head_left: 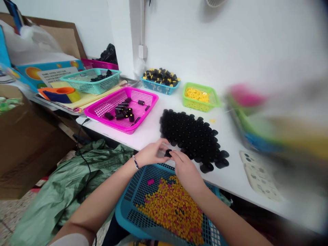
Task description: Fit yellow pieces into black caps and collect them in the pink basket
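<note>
Both my hands meet at the near edge of the white table, pinching one small black cylinder [168, 153] between them. My left hand [151, 153], with a bracelet at the wrist, grips it from the left. My right hand [185, 170] closes on it from the right. Just beyond stands a packed cluster of upright black cylinders [191, 135]. Under my forearms, on my lap, sits a blue basket [133, 201] holding a heap of small yellow and pink pieces [174, 208].
A pink basket [102, 111] with several black cylinders lies at the left. Behind it are a teal basket [89, 83], a blue basket of black-and-yellow parts [160, 89] and a green basket of yellow rings [198, 104]. A phone case [258, 176] lies right; green cloth [84, 177] hangs below.
</note>
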`<state>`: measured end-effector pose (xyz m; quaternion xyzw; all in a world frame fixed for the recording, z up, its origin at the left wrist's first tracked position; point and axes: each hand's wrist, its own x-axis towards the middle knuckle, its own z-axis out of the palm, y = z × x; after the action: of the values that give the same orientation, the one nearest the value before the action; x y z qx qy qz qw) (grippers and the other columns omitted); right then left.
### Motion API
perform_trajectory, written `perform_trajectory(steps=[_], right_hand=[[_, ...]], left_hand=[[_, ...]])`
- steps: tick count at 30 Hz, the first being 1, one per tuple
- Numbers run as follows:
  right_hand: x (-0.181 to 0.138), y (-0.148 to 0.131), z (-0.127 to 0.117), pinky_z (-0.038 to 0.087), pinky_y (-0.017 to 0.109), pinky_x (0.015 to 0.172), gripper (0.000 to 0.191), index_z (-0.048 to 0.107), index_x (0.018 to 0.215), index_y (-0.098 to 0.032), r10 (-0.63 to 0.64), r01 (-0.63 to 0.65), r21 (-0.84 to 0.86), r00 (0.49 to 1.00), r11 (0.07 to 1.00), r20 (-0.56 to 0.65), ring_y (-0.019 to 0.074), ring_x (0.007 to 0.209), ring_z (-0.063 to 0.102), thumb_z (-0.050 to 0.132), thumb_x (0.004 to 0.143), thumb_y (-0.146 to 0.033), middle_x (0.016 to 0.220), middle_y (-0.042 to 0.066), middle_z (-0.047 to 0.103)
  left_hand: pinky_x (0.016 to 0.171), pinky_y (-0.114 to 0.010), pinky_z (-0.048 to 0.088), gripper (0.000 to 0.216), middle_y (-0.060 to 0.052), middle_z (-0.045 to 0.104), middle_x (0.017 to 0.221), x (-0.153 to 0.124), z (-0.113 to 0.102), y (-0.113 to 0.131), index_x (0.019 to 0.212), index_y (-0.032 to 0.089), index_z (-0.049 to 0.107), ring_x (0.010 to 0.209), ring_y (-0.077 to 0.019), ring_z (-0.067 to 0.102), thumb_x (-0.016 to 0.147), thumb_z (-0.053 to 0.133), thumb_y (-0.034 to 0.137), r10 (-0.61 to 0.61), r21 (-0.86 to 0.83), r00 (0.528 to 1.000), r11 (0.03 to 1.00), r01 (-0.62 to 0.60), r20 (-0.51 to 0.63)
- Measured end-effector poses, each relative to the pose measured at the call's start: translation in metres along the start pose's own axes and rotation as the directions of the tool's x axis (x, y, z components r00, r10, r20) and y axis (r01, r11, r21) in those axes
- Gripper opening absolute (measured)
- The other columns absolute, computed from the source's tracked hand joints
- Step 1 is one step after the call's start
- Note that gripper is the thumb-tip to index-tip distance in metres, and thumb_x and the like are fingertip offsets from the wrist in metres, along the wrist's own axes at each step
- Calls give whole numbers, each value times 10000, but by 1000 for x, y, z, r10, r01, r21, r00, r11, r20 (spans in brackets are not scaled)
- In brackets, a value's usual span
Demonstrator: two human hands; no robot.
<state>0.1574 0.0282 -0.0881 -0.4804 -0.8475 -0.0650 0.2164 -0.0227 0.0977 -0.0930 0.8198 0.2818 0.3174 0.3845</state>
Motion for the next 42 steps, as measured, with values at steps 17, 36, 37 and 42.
perform_trajectory(steps=[17,36,37,42], right_hand=[[-48,-4,-57,470,331,936,384,466,1270,-262,257,-261,360,964,896,60,171,1096,560,336,915,-202,1186,41,606],[-142,-14,19,438,282,717,255,643,895,-167,183,-397,79,580,914,794,233,882,609,495,699,-98,976,103,635],[-144,-13,23,438,280,710,265,644,900,-164,185,-395,71,573,916,798,230,873,614,483,703,-87,970,106,641],[-142,-12,23,439,270,658,282,668,822,-159,197,-325,6,587,946,786,223,798,639,421,742,-48,884,106,666]], left_hand=[[849,-311,494,250,-67,657,1010,-6,9,3,1015,189,600,943,-171,612,816,566,336,150,277,987,953,-126,-66],[836,-308,500,227,-28,661,964,-2,-23,47,938,218,596,873,-165,630,793,614,391,148,517,981,854,-62,-126],[850,-320,495,259,-27,660,975,-1,-39,55,975,225,581,891,-173,629,783,627,391,162,544,958,839,-6,-239],[938,-446,434,643,-85,568,1202,7,-108,79,1264,233,402,1124,-278,529,712,707,363,264,642,748,717,270,-609]])
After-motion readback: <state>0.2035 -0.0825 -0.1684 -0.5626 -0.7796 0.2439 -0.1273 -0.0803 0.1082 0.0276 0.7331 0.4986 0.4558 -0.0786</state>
